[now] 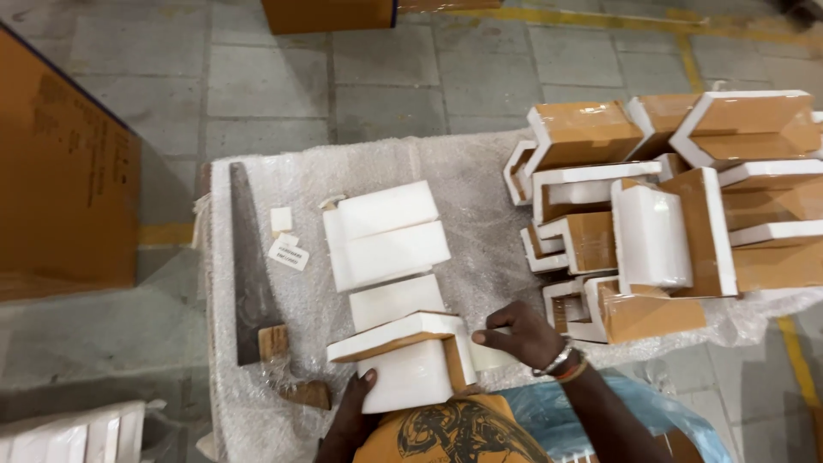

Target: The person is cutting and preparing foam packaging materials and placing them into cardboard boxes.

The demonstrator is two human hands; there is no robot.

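bubble-wrapped table – both hands, left hand and right hand, grip a white foam corner block beside a handsaw.

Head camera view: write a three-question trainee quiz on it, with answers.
1. True or false: the handsaw lies at the table's left edge.
2. Which hand presses the foam block's right side? A) left hand B) right hand
3. What covers the table?

Key:
1. True.
2. B, the right hand; the left hand supports the lower left.
3. Bubble wrap.
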